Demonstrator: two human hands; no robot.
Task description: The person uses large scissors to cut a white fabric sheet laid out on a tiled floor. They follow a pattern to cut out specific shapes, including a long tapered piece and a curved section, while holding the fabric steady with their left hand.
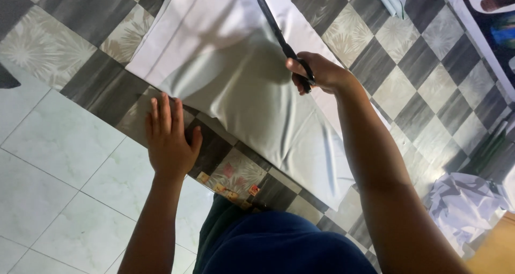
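Gripping the handles of a pair of long black scissors (279, 35), your right hand (317, 73) is curled shut around them over the pale grey-white fabric (236, 86), which lies spread on the checkered floor mat (407, 91). The blades run away from your fist toward the far edge of the mat, following the cloth's right-hand edge — so the scissors' long axis lies nearly in line with that edge, and the uncut length sits ahead of the hand, not beside it. Whether the blades themselves are parted or closed you cannot tell from here. Your left hand (169, 140) is spread flat, fingers loosely together and thumb out, pressed on the mat just beside the near left edge of the fabric; it holds nothing, and it is the hand nearer that edge. Small coloured scraps (230, 188) lie at the mat's near edge by your knee, a crumpled white cloth (464, 204) sits well apart to the right, and plain white floor tiles (59, 161) border the mat on the left.
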